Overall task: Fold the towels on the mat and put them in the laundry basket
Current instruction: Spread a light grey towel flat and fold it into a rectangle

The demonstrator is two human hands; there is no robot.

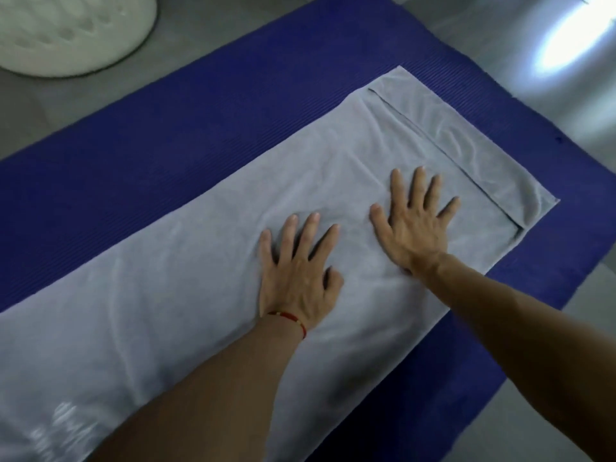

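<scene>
A long grey towel (186, 295) lies spread out on the blue mat (173, 135), running from the lower left to the upper right. Its far end shows a folded-over strip with a seam. My left hand (300, 271), with a red thread at the wrist, presses flat on the towel's middle, fingers spread. My right hand (413, 221) lies flat beside it, closer to the folded strip, fingers also spread. Neither hand grips any cloth. The white laundry basket (66, 38) stands on the floor at the upper left, off the mat.
Grey floor (43, 108) surrounds the mat. A bright glare of light (566, 41) falls on the floor at the upper right. The mat's right edge runs close to my right forearm.
</scene>
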